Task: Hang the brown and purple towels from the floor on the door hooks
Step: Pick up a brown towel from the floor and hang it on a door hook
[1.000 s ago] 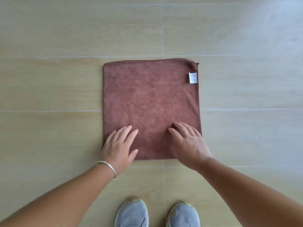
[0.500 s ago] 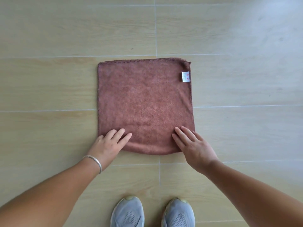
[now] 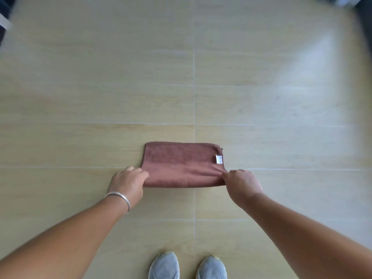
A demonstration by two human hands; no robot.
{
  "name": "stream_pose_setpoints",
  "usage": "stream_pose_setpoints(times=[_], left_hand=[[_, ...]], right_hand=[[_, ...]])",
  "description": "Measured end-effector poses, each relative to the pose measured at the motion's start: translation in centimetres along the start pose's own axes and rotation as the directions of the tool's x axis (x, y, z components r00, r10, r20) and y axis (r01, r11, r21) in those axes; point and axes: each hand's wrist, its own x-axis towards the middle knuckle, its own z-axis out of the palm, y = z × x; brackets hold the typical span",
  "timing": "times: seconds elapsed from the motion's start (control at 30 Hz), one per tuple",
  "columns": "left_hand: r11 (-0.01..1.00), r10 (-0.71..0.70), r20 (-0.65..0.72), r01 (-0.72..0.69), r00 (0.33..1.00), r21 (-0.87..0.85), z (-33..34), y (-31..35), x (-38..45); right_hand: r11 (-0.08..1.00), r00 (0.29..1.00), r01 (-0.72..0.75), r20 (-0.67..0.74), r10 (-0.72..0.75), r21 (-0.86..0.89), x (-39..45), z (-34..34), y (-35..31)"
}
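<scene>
A person's left hand (image 3: 128, 183) and right hand (image 3: 242, 183) pinch the two near corners of a brown towel (image 3: 182, 165), fingers curled onto the cloth at either side. The near part of the towel is lifted and appears doubled toward its far edge, which lies flat on the pale wood-look floor (image 3: 261, 97). A small white label (image 3: 219, 159) shows at the towel's far right corner. A silver bangle (image 3: 120, 198) circles the left wrist, and grey trainers (image 3: 187, 265) stand just below the arms. No purple towel, door or hooks appear in view. The grip looks light, at the corners only; if either pinch slips as the cloth rises, that side would likely sag and drop back to the floor. The frame's edges are blurred, so what lies beyond cannot be told.
</scene>
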Motion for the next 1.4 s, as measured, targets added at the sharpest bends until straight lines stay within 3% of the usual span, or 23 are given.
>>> stream_pose_setpoints(times=[0.3,0.53,0.87,1.1,1.4], left_hand=[[0.995,-0.055,0.006,0.056,0.998,-0.086,-21.8,-2.7,-3.5],[1.0,-0.016,-0.048,0.017,0.999,0.024,-42.2,-3.7,-10.4],[0.999,-0.029,-0.27,0.034,0.962,0.014,-66.7,-5.3,-21.5],[0.999,-0.015,-0.404,0.029,0.915,0.029,-79.9,-5.5,-29.6],[0.998,-0.056,-0.534,0.066,0.844,0.001,-90.3,-5.1,-40.5]], right_hand=[[0.999,0.995,-0.023,-0.094,0.021,-0.028,-6.1,-22.3,4.3],[1.0,0.977,0.0,-0.211,0.0,0.0,-14.5,-40.3,6.8],[1.0,0.89,-0.012,-0.456,0.005,-0.013,-27.4,-62.0,10.6],[0.995,0.816,-0.081,-0.578,0.031,-0.061,-36.2,-74.6,11.7],[0.994,0.751,-0.091,-0.659,0.032,-0.056,-46.8,-84.8,11.7]])
